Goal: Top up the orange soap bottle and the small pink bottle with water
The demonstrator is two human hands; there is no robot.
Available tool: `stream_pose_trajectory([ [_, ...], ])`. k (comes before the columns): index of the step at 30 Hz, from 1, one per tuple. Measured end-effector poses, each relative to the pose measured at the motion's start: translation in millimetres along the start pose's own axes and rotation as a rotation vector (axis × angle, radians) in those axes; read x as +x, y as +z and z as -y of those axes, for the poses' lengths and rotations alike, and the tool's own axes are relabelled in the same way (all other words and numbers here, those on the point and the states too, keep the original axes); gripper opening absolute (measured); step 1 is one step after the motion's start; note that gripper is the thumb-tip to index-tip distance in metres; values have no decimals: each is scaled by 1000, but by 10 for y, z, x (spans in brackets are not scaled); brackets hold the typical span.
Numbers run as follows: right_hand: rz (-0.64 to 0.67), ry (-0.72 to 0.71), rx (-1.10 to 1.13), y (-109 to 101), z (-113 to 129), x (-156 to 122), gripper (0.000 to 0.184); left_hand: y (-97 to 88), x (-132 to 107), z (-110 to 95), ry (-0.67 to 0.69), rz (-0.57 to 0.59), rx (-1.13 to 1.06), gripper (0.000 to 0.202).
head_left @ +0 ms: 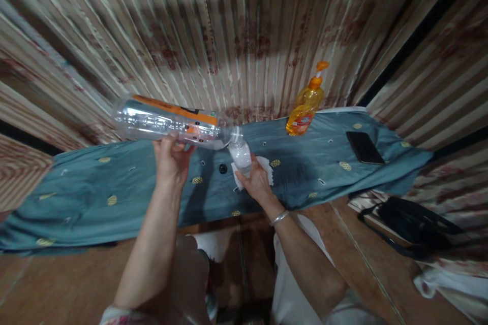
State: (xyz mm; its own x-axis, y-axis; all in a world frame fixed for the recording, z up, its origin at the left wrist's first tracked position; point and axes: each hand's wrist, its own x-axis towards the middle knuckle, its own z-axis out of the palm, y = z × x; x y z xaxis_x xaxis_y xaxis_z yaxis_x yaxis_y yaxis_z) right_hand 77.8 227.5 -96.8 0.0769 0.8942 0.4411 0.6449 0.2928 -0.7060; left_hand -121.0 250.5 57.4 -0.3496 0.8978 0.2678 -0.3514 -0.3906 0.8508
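My left hand [171, 157] is closed around a large clear plastic bottle [168, 121] with an orange label. That bottle lies almost level in the air, its neck pointing right. At its mouth stands the top of a small clear bottle [240, 154], tilted, with whitish contents or glare inside; whether the two mouths touch I cannot tell. My right hand [256, 179] grips the small bottle low down, and wears a silver bangle on the wrist. White tissue [270, 172] shows beneath the right hand. Left of it, a small black round cap [223, 168] rests on the cloth.
A teal cloth [133, 183] covers the narrow table. An orange pump bottle [305, 109] stands at the back right, and a black phone [364, 147] lies to its right. Pleated patterned curtains [229, 25] hang behind. A black bag [415, 221] is at lower right.
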Motion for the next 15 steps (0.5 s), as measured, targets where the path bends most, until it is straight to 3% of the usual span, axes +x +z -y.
stream_pose_trajectory([
  [2,-1,14,9,2,-11,1,70,-16,-41,41,-134,-117,-99,50],
  [10,29,61,37,-41,-38,4,76,-94,-223,154,-565,-334,-394,24],
  [15,16,82,20,-72,-16,-14,75,-266,-206,197,-657,-484,-611,31],
])
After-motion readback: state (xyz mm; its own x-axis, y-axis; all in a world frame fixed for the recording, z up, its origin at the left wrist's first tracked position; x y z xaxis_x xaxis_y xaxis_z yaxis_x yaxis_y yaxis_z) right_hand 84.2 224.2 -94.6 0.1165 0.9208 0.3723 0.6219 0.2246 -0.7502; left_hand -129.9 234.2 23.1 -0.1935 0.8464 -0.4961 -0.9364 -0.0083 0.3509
